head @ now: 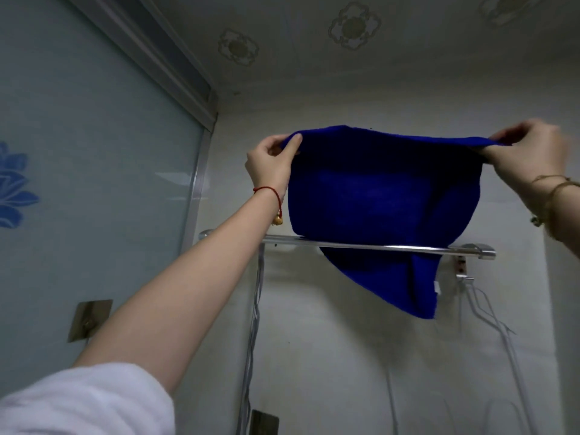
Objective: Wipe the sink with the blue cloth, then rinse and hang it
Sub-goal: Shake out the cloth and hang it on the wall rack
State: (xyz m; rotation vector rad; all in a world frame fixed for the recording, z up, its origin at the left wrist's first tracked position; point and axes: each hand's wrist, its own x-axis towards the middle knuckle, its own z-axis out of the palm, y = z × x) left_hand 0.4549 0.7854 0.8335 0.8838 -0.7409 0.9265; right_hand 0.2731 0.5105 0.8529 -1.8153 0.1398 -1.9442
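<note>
The blue cloth [370, 196] is spread above the chrome towel rail [376, 246], its lower part hanging behind the rail, with the left hand [271, 164] pinching one top corner and the right hand [530, 155] pinching the other. This looks like the hanging step. To do it well, keep both corners level and taut, bring the top edge forward over the rail, lower it evenly so neither side outweighs the other, then let go.
</note>
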